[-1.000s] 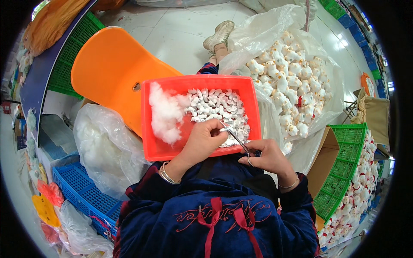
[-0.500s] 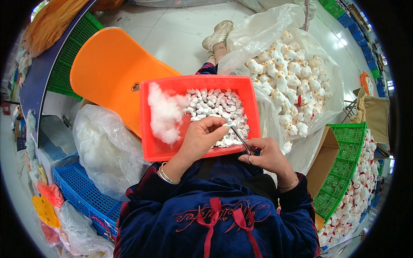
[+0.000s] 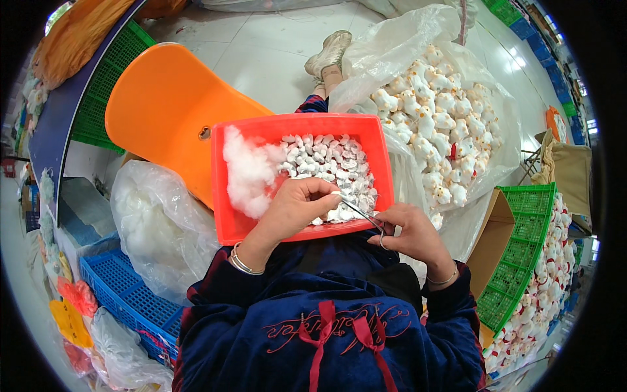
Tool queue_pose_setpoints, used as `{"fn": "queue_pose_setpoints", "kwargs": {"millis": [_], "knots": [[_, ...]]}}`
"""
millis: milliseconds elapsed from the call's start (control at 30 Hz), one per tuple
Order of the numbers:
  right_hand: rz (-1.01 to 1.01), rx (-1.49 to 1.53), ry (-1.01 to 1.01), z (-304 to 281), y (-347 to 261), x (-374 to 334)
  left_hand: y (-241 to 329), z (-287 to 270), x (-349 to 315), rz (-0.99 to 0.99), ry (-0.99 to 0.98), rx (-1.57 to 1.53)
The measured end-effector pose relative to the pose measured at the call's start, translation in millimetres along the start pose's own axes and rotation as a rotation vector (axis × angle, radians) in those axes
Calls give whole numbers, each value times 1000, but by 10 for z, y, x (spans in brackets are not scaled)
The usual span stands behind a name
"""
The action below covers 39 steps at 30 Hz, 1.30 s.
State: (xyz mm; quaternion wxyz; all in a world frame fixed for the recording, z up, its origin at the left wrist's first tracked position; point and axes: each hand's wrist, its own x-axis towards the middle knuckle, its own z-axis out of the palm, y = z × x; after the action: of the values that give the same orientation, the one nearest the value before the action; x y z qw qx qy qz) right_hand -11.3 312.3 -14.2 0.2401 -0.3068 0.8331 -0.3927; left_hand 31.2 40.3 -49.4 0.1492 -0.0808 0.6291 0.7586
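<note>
A red plastic tray rests on my lap. White fluffy stuffing lies in its left part and many small white fabric pieces fill the right part. Over the tray's near side, my left hand pinches one small white piece between thumb and fingers; most of it is hidden. My right hand grips metal forceps by their ring handles. The slim tips of the forceps reach that small piece at my left fingertips.
A clear bag of white plush toys stands to the right of the tray. An orange chair is at the left, with a bag of stuffing below it. Blue and green crates flank me.
My left hand has shifted slightly left. The forceps have swung to a flatter slant, with my right hand turned a little, and less of the small white piece shows.
</note>
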Motion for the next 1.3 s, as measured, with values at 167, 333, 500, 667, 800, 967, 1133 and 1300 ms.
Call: {"fn": "queue_pose_setpoints", "kwargs": {"millis": [167, 333, 500, 667, 800, 967, 1133, 1300], "knots": [[-46, 56, 46, 88, -17, 20, -6, 14, -25, 2, 29, -73], [-78, 8, 18, 71, -17, 62, 8, -27, -23, -19, -15, -68], [-122, -195, 13, -20, -30, 76, -76, -28, -10, 7, -14, -70], [118, 121, -63, 150, -64, 35, -126, -10, -10, 81, 72, -235], [155, 266, -27, 292, -85, 28, -184, 35, -13, 67, 96, -353], [148, 335, 5, 372, -75, 18, -288, 100, -23, 91, 100, -459], [115, 268, 47, 393, -47, 18, -211, 53, 2, 145, 116, -300], [127, 244, 48, 369, -86, 30, -188, 43, -11, 162, 111, -323]]}}
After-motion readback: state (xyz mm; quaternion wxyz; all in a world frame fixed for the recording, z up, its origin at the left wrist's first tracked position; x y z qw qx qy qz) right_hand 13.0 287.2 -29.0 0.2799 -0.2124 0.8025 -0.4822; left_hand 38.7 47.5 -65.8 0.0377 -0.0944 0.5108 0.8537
